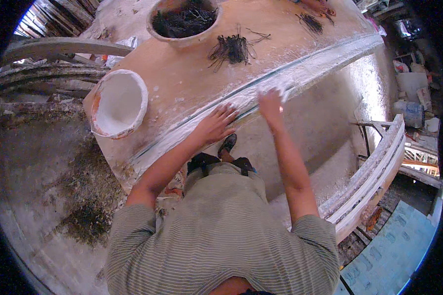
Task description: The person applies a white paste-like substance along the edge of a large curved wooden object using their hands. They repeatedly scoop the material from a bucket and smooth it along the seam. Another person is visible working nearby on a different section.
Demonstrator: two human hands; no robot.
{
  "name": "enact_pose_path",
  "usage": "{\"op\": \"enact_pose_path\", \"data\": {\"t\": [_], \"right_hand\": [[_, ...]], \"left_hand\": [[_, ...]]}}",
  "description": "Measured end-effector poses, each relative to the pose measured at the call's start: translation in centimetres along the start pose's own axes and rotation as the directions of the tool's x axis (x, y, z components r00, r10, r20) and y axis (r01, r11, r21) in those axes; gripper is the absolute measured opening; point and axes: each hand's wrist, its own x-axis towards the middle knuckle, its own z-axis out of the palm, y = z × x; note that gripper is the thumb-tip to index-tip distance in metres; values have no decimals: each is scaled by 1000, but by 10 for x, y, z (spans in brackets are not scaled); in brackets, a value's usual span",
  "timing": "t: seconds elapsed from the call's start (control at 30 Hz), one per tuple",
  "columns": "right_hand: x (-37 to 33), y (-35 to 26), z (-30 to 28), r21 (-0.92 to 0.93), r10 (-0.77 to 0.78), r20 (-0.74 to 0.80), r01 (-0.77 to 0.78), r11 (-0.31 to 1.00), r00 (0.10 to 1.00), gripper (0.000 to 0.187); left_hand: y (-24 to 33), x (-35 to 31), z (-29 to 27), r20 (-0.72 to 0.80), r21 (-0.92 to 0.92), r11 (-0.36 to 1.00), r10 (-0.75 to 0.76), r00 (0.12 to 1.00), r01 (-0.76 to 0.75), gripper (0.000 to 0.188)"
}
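One white-dusted strip (310, 66) along table's (177, 83) near edge, within both hands' reach. Left hand (217, 123) open, palm down, fingers slightly spread, nothing visibly gripped; flatness probably suits pressing. Right hand (270, 105) blurred, over strip farther right; cannot tell openness or grip. White-coated bowl (143, 93) left, likely for easy reach; dark strand bundle (233, 49) beyond, apparently clear of strip.

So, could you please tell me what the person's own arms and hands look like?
The short sleeves belong to an olive-grey T-shirt with fine, pale stripes. Below them, the left forearm and right forearm are bare. No glove shows on the left fingers or on the right fingers, which are too blurred for finer detail.
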Motion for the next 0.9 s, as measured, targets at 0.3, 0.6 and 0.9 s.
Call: {"op": "enact_pose_path", "data": {"t": [0.3,0.6,0.9], "right_hand": [[-147,-216,15,292,-423,-87,429,855,902,73],[-124,-205,0,-46,-221,69,225,973,973,67],[-182,-284,4,289,-677,147,623,727,721,67]], "left_hand": [[-10,-239,-58,247,16,947,-316,916,322,66],[6,-314,-72,188,40,931,-364,912,363,65],[-18,-310,-47,192,175,975,-167,967,134,59]]}}
